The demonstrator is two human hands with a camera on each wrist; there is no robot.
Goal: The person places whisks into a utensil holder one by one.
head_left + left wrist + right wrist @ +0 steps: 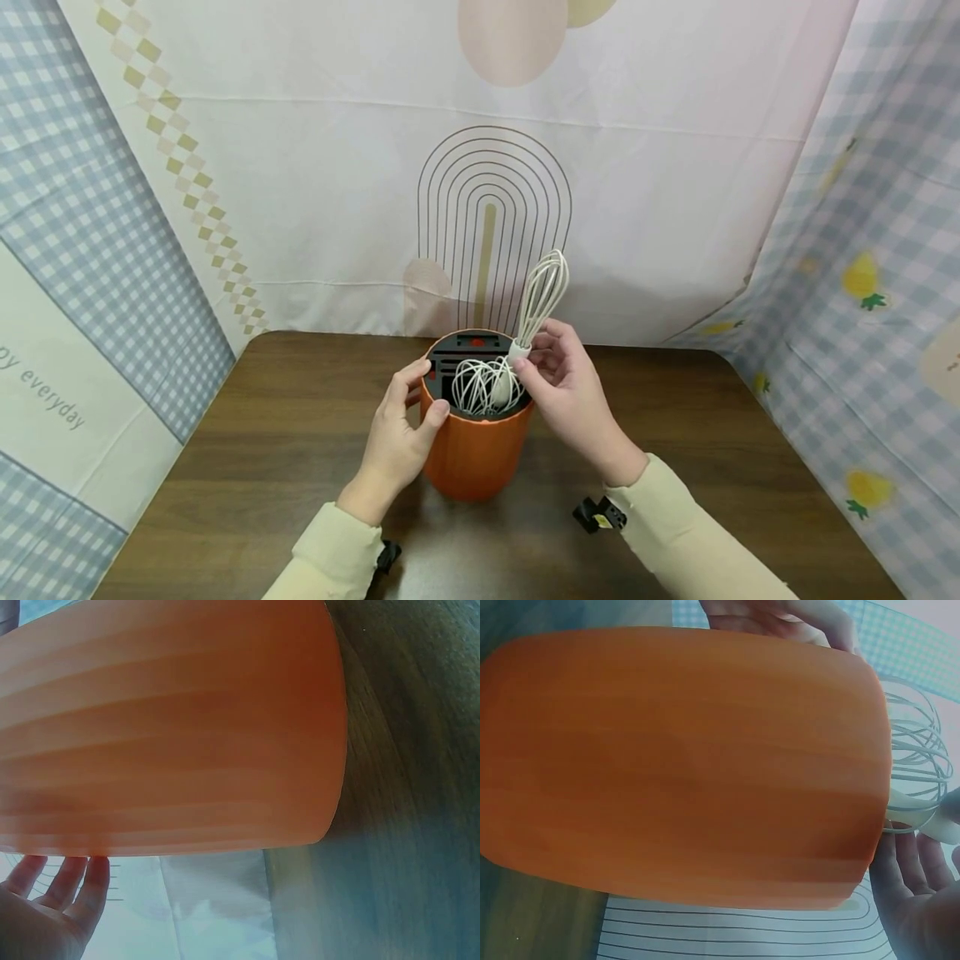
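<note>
An orange utensil holder [474, 458] stands upright on the table, its black slotted insert [453, 354] at the top. My left hand [397, 433] grips its left side near the rim, thumb in front. Between thumb and fingers of my right hand [573, 400] is a pale whisk [543, 287], pinched at the collar. Its wire loops point up and its handle slants down into the holder. A second set of white whisk wires [472, 383] sits in the opening. In the right wrist view, wires [919, 742] stick out past the rim. The holder hides the handles' lower ends.
The dark wooden table [300, 450] extends around the holder. A white patterned cloth [337, 208] hangs close behind it. Blue checked cloths [90, 150] hang at both sides. Each wrist bears a small black camera [600, 514].
</note>
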